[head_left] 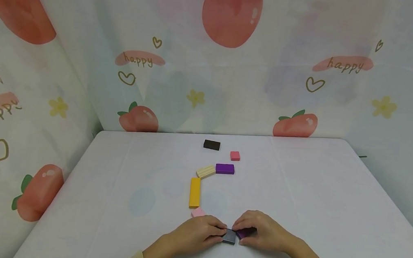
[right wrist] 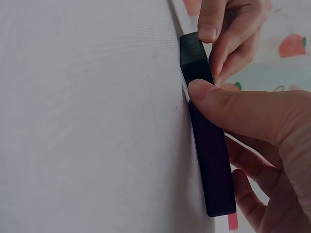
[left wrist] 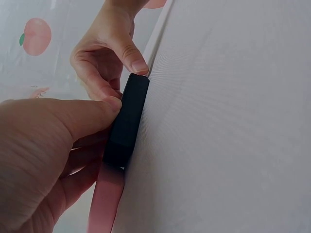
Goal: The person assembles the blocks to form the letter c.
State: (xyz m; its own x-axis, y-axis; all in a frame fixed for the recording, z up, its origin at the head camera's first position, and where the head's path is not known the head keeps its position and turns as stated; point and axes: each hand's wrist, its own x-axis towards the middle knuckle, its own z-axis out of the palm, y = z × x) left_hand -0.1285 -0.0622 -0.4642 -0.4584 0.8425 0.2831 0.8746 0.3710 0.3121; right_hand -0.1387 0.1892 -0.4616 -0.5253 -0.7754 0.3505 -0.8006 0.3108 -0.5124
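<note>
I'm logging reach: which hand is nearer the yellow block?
Left. The left hand is just below the yellow block in the head view; the right hand is farther off, below and to the right.

The left hand (left wrist: 43, 145) pinches a dark block (left wrist: 127, 116), thumb against its side, fingers partly hidden behind. The right hand's (left wrist: 107, 48) thumb tip is at the block's far end — contact unclear. A pink block (left wrist: 107, 194) meets or nearly meets the near end; the pale worktop (left wrist: 228, 121) spreads right — a peach print (left wrist: 37, 36) shows far left.
</note>
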